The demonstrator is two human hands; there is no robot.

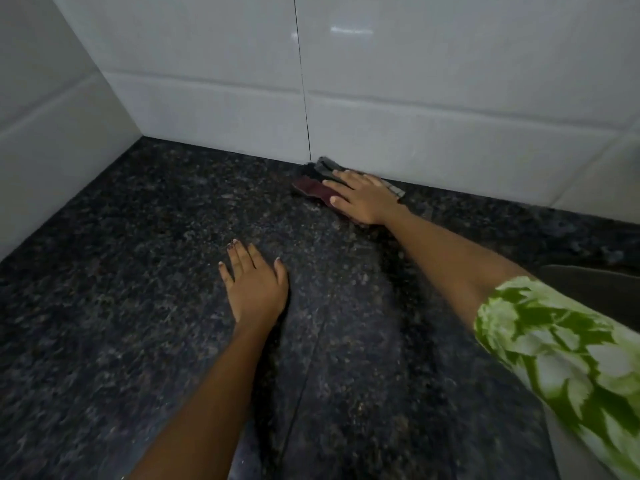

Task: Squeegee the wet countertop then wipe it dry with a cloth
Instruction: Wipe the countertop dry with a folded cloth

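A dark speckled granite countertop fills the lower part of the view. My right hand lies palm down on a maroon and grey cloth, pressing it flat against the counter close to the back wall. The cloth sticks out past my fingers to the left and behind my hand. My left hand rests flat on the bare counter nearer to me, fingers spread, with nothing under it. No squeegee shows in the view.
White glossy wall tiles rise behind the counter and along the left side, meeting in a corner at the far left. A seam runs through the countertop toward me. A dark object's edge shows at the right.
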